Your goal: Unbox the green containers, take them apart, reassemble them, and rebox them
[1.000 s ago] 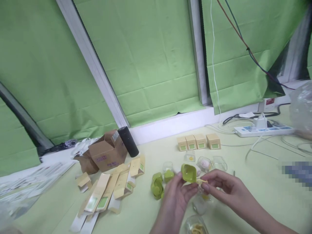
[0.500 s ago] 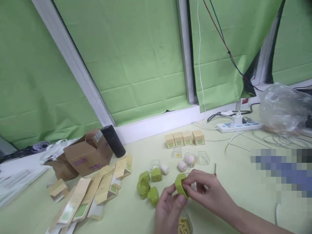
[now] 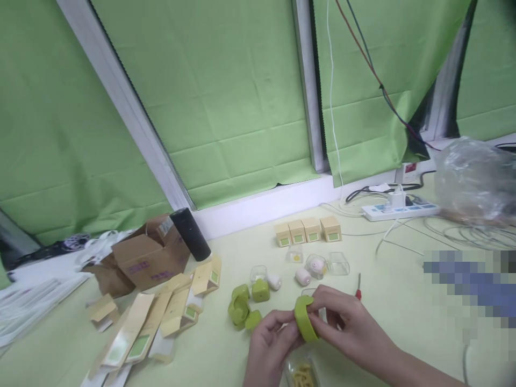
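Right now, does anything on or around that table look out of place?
Yes: the green window blind behind the hanging cables bunches at its lower corner, showing a dark patch. Loose cartons sprawl overlapping at left, unlike the neat row of small boxes. Nothing looks spilled.

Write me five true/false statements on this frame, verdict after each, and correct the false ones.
1. The left hand and right hand both touch one green piece. True.
2. The black cylinder stands upright behind the power strip. False: the cylinder tilts, next to the brown cardboard box.
3. Four small tan boxes are lined up near the wall. True.
4. The red-ended tool is gripped in the left hand. False: the tool lies on the table, beyond the right hand.
5. The clear container nearest the person holds yellow pieces. True.
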The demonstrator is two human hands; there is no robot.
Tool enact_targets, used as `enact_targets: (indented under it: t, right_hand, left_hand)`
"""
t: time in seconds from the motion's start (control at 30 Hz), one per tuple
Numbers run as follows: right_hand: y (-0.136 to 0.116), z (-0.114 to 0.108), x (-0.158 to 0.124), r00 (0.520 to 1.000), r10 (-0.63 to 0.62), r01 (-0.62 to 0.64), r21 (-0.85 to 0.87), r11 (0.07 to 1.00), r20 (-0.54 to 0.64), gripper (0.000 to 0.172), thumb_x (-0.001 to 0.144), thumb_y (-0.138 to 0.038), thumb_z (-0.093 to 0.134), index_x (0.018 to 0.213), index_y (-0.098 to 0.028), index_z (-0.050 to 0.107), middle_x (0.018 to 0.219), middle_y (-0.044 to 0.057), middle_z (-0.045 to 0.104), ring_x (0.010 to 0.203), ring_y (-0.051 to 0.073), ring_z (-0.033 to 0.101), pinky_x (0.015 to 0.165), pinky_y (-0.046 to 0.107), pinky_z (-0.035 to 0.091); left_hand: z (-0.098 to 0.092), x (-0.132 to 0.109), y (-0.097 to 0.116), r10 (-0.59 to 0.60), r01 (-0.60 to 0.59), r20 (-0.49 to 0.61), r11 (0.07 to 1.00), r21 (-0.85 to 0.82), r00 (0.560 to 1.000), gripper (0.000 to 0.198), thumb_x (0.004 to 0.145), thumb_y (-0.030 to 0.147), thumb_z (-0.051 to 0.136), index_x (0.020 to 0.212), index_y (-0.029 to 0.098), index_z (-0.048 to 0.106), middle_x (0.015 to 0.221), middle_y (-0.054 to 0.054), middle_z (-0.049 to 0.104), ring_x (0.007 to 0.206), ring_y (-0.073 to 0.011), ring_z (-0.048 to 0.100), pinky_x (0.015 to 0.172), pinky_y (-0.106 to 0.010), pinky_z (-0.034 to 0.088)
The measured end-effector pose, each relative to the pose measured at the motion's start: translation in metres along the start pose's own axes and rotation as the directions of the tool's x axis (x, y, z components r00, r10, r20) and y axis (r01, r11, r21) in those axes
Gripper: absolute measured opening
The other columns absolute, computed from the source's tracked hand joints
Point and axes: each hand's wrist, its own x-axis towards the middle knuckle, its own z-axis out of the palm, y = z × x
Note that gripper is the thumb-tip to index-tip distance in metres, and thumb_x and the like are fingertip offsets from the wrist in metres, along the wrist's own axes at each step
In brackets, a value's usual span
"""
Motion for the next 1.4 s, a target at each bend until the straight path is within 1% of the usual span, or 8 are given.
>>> enact_targets:
  t: [0.2,0.33,0.43,0.6,0.83,1.13,1.23,1.4]
  right_hand:
    - [0.003,0.000,-0.007,0.998,-0.022,0.016,0.100,0.995,0.057,0.014,0.086,-0.032,0.051,0.092,-0.021,0.058,0.080,0.001,0.055,0.055,0.010,0.051,0.057,0.026,0.048]
    - [0.005,-0.002,-0.009,0.967,-0.230,0.235,-0.037,0.971,0.106,0.072,0.064,-0.037,0.076,0.125,-0.025,0.041,0.111,0.008,0.054,0.099,0.022,0.056,0.082,0.033,0.049]
    - [0.003,-0.002,-0.008,0.925,-0.329,0.347,-0.071,0.935,0.192,0.054,0.069,-0.023,0.073,0.117,-0.026,0.047,0.109,0.005,0.060,0.104,0.019,0.056,0.086,0.030,0.048]
    - [-0.004,-0.003,-0.007,0.862,-0.504,0.505,-0.186,0.843,0.057,0.046,0.072,-0.017,0.068,0.114,-0.020,0.048,0.104,0.008,0.064,0.098,0.019,0.059,0.082,0.029,0.050]
    - [-0.014,-0.005,-0.004,0.797,-0.596,0.591,-0.324,0.739,0.095,0.034,0.077,-0.017,0.064,0.109,-0.020,0.052,0.099,0.008,0.066,0.092,0.018,0.061,0.075,0.028,0.051]
    - [-0.020,-0.016,-0.006,0.852,-0.488,0.519,-0.183,0.835,0.189,0.047,0.079,-0.015,0.063,0.121,-0.024,0.042,0.113,0.007,0.059,0.109,0.015,0.053,0.088,0.026,0.047]
    - [-0.028,-0.020,0.002,0.845,-0.435,0.488,-0.117,0.865,0.311,0.049,0.081,-0.015,0.060,0.123,-0.028,0.039,0.121,0.004,0.055,0.115,0.015,0.048,0.095,0.028,0.042]
    - [-0.034,-0.032,0.022,0.855,-0.312,0.390,-0.115,0.914,0.414,0.068,0.078,-0.014,0.057,0.137,-0.025,0.025,0.134,0.008,0.046,0.124,0.019,0.042,0.102,0.035,0.037]
  left_hand:
    - [-0.007,0.006,-0.006,0.009,-0.008,-0.004,0.986,0.167,1.000,0.024,0.056,0.021,0.079,0.064,0.013,0.058,0.056,0.001,0.060,0.053,-0.0094,0.053,0.053,-0.021,0.042]
    - [-0.008,0.008,-0.012,0.038,-0.036,-0.008,0.982,0.187,0.999,0.022,0.054,0.018,0.075,0.064,0.013,0.056,0.058,0.002,0.057,0.055,-0.0088,0.049,0.054,-0.019,0.039]
    - [-0.010,0.010,-0.009,0.040,-0.047,0.038,0.974,0.221,0.998,0.023,0.053,0.015,0.073,0.059,0.014,0.051,0.058,0.004,0.052,0.057,-0.0075,0.045,0.055,-0.018,0.036]
    - [-0.010,0.009,0.002,0.067,-0.091,0.104,0.965,0.245,0.992,0.026,0.061,0.017,0.070,0.059,0.016,0.044,0.059,0.005,0.045,0.057,-0.0064,0.039,0.053,-0.017,0.031]
    - [-0.012,0.004,-0.007,-0.014,0.000,0.286,0.999,0.049,0.958,0.033,0.064,0.028,0.074,0.077,0.017,0.046,0.070,0.004,0.050,0.058,-0.0049,0.041,0.051,-0.016,0.030]
    - [-0.021,-0.002,0.011,-0.164,0.211,0.429,0.975,-0.065,0.888,0.028,0.066,0.027,0.073,0.074,0.019,0.047,0.056,0.007,0.041,0.039,-0.0012,0.027,0.032,-0.013,0.017]
    - [-0.019,-0.010,0.021,-0.204,0.272,0.456,0.958,-0.088,0.866,0.032,0.065,0.030,0.072,0.087,0.018,0.053,0.051,0.008,0.040,0.038,-0.0026,0.032,0.032,-0.012,0.024]
    - [-0.018,-0.010,0.027,-0.069,0.096,0.280,0.992,-0.084,0.957,0.044,0.072,0.042,0.066,0.106,0.017,0.051,0.068,-0.001,0.059,0.054,-0.0120,0.058,0.040,-0.018,0.039]
